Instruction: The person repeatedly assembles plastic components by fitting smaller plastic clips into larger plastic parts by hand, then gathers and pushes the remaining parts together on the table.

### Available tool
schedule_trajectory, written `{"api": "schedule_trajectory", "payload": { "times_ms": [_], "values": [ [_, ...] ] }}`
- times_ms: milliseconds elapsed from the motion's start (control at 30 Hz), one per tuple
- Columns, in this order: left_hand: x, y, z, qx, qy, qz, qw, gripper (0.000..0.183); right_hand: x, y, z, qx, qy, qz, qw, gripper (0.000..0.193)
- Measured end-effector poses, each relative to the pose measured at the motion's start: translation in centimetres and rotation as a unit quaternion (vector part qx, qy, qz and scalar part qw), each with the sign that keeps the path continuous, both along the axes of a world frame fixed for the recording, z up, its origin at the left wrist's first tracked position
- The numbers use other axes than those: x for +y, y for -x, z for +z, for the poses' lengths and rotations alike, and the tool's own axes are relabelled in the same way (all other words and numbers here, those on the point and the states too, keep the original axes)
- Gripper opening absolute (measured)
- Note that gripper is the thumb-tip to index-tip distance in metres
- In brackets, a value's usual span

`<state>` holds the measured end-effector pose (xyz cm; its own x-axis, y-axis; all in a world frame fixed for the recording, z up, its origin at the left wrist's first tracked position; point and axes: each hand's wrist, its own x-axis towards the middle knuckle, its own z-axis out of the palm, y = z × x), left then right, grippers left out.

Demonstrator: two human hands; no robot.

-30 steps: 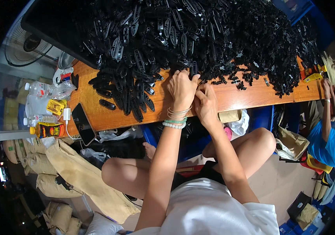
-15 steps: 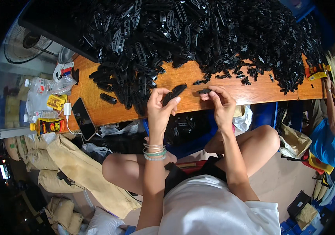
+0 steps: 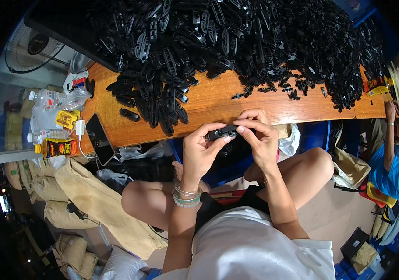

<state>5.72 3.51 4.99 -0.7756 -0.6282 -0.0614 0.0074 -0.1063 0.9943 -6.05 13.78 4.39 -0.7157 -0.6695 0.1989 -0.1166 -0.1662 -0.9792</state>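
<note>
Just off the table's near edge, my left hand (image 3: 200, 150) pinches a long black plastic part (image 3: 222, 133) between thumb and fingers. My right hand (image 3: 259, 137) meets it at the part's right end, thumb and fingertips closed there. The small black piece that hand carried is now mostly covered by its fingers. Beyond my hands, long black oval parts (image 3: 155, 100) lie heaped at the left of the table, and a mound of small black pieces (image 3: 302, 51) spreads at the right. A few small loose pieces (image 3: 239, 95) rest on the wood in between.
The wooden table (image 3: 129, 133) carries a phone (image 3: 100, 140) with a white charger at its left. Bottles (image 3: 59, 147) and a fan (image 3: 33, 46) stand further left. A blue bin (image 3: 222, 172) sits under the near edge. A person in blue (image 3: 393, 170) works at the far right.
My hands have come together and lowered slightly toward me. The long part has turned more level, and the small piece in my right hand has been brought against its right end.
</note>
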Motion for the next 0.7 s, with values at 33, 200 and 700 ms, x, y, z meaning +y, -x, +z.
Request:
{"api": "schedule_trajectory", "payload": {
  "times_ms": [33,200,700],
  "values": [
    [0.0,0.0,0.0,0.000,0.001,0.001,1.000,0.028,0.0,-0.1,0.0,0.025,-0.014,-0.008,1.000,0.014],
    [0.0,-0.1,-0.2,0.037,-0.094,-0.005,0.995,0.021,0.7,-0.1,0.0,0.174,-0.082,-0.031,0.981,0.015],
    [-4.6,6.6,-1.0,-0.041,-0.066,0.039,0.996,0.011,-3.4,4.4,-3.3,0.253,-0.081,-0.097,0.959,0.019]
  ]
}}
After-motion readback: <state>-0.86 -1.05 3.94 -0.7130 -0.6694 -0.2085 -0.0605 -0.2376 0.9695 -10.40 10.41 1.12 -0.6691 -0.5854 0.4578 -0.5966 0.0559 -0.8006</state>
